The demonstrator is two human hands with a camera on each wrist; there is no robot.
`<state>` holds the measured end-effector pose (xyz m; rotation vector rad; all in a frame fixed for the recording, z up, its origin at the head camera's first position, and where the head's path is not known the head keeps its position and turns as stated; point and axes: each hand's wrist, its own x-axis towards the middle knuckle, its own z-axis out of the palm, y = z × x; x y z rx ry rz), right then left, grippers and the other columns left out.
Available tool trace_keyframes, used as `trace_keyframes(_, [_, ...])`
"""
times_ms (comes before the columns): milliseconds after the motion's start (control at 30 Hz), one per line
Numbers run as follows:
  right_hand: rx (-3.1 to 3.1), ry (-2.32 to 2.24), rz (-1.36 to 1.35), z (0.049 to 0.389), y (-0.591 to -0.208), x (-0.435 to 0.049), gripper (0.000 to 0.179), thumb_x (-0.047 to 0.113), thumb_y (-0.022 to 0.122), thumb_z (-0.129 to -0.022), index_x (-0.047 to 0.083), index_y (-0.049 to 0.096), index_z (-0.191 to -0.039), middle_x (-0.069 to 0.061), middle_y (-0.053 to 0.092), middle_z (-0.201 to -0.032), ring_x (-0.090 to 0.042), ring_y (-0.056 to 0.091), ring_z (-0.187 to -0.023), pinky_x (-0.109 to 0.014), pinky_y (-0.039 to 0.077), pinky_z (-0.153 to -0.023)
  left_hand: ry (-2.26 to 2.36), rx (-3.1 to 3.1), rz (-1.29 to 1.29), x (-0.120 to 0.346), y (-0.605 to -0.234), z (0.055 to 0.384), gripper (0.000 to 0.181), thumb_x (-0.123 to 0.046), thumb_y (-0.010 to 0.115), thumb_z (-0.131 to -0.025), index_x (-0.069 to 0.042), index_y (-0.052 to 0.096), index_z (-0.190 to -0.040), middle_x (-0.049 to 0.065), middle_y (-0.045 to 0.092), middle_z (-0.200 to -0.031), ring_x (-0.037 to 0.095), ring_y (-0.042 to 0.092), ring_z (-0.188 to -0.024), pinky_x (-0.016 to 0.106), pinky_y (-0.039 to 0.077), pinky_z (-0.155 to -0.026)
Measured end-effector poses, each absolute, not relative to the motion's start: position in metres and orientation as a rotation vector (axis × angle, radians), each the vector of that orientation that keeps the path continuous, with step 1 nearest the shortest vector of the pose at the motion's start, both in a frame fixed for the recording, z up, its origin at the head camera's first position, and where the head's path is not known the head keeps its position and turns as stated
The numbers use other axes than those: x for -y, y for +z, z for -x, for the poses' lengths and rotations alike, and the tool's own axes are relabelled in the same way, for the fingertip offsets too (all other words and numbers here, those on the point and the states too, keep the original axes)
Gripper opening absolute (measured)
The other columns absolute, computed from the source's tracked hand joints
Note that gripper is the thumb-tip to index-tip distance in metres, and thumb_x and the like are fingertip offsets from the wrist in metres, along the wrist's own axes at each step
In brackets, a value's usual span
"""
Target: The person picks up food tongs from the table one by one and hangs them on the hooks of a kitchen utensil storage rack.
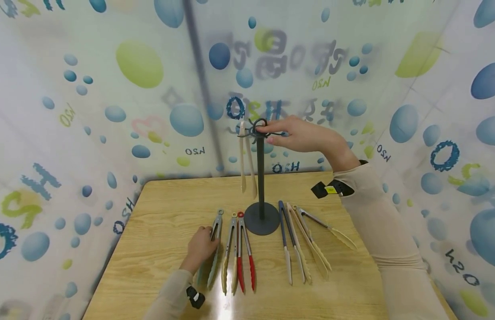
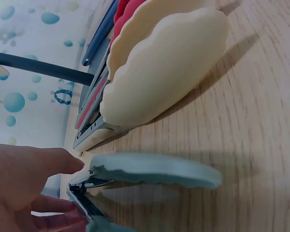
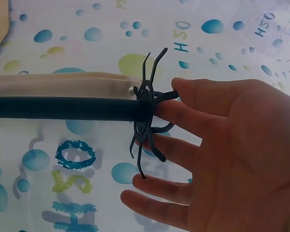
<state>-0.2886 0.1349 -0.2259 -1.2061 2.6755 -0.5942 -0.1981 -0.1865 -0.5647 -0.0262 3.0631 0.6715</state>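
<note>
My left hand grips tongs with pale green tips lying on the table. In the left wrist view, thumb and fingers stand on either side of the metal arms of these tongs. My right hand touches the top of a dark hook stand. The right wrist view has its fairly straight fingers spread around the hooks, the thumb tip at one hook. Cream tongs hang from the stand's left side.
Right of my left hand lie tongs with yellowish tips and red-tipped tongs. Beyond the stand's round base, several more tongs lie on the right, including a blue-handled pair. A patterned curtain surrounds the wooden table.
</note>
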Motion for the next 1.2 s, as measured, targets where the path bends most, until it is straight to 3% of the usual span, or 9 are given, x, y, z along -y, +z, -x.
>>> trace_keyframes(233, [-2.701, -0.628, 1.162, 0.288, -0.23, -0.135, 0.05, 0.033, 0.05, -0.104, 0.021, 0.042, -0.152, -0.01, 0.036, -0.16, -0.03, 0.049, -0.135, -0.044, 0.039, -0.097, 0.605, -3.033, 0.06, 0.182, -0.565, 0.196, 0.06, -0.025, 0.079, -0.078, 0.008, 0.06, -0.123, 0.024, 0.062, -0.108, 0.031, 0.064, -0.083, 0.045, 0.056, -0.066])
trace_keyframes(300, [-2.713, -0.642, 1.143, 0.287, -0.231, -0.134, 0.05, 0.035, 0.052, -0.103, 0.022, 0.043, -0.151, -0.009, 0.037, -0.16, -0.03, 0.046, -0.138, -0.047, 0.039, -0.105, 0.589, -3.025, 0.084, 0.181, -0.566, 0.196, 0.06, -0.026, 0.08, -0.076, 0.007, 0.06, -0.122, 0.023, 0.061, -0.108, 0.033, 0.064, -0.085, 0.046, 0.055, -0.065])
trace_keyframes(367, [-2.732, -0.635, 1.127, 0.286, -0.231, -0.134, 0.051, 0.036, 0.052, -0.103, 0.023, 0.043, -0.151, -0.008, 0.036, -0.16, -0.03, 0.035, -0.147, -0.052, 0.031, -0.116, 0.57, -3.026, 0.097, 0.18, -0.566, 0.196, 0.061, -0.026, 0.081, -0.074, 0.006, 0.06, -0.121, 0.023, 0.061, -0.108, 0.033, 0.064, -0.084, 0.046, 0.054, -0.063])
trace_keyframes(500, [-2.757, -0.623, 1.095, 0.285, -0.23, -0.133, 0.051, 0.037, 0.054, -0.102, 0.025, 0.044, -0.15, -0.006, 0.036, -0.16, -0.03, 0.029, -0.151, -0.055, 0.017, -0.124, 0.521, -3.029, 0.12, 0.178, -0.568, 0.196, 0.062, -0.027, 0.082, -0.07, 0.005, 0.06, -0.119, 0.023, 0.06, -0.106, 0.034, 0.064, -0.082, 0.046, 0.054, -0.059])
trace_keyframes(700, [-2.751, -0.641, 1.058, 0.285, -0.23, -0.131, 0.052, 0.039, 0.055, -0.101, 0.026, 0.044, -0.15, -0.007, 0.035, -0.16, -0.03, 0.031, -0.149, -0.053, 0.032, -0.118, 0.499, -3.039, 0.131, 0.176, -0.566, 0.195, 0.061, -0.026, 0.083, -0.069, 0.004, 0.06, -0.117, 0.022, 0.06, -0.104, 0.035, 0.064, -0.082, 0.046, 0.053, -0.058])
trace_keyframes(967, [-2.775, -0.642, 1.07, 0.285, -0.229, -0.128, 0.052, 0.04, 0.059, -0.098, 0.023, 0.049, -0.147, -0.005, 0.044, -0.15, -0.027, 0.045, -0.137, -0.05, 0.04, -0.11, 0.516, -3.041, 0.134, 0.176, -0.565, 0.195, 0.056, -0.024, 0.081, -0.068, 0.003, 0.062, -0.113, 0.019, 0.06, -0.1, 0.03, 0.062, -0.077, 0.043, 0.05, -0.055])
trace_keyframes(1200, [-2.78, -0.651, 1.049, 0.285, -0.23, -0.127, 0.052, 0.039, 0.061, -0.098, 0.023, 0.05, -0.145, -0.006, 0.045, -0.145, -0.025, 0.049, -0.127, -0.048, 0.043, -0.104, 0.577, -3.07, 0.125, 0.177, -0.566, 0.197, 0.062, -0.023, 0.078, -0.068, 0.003, 0.061, -0.122, 0.02, 0.062, -0.103, 0.029, 0.063, -0.078, 0.044, 0.052, -0.058])
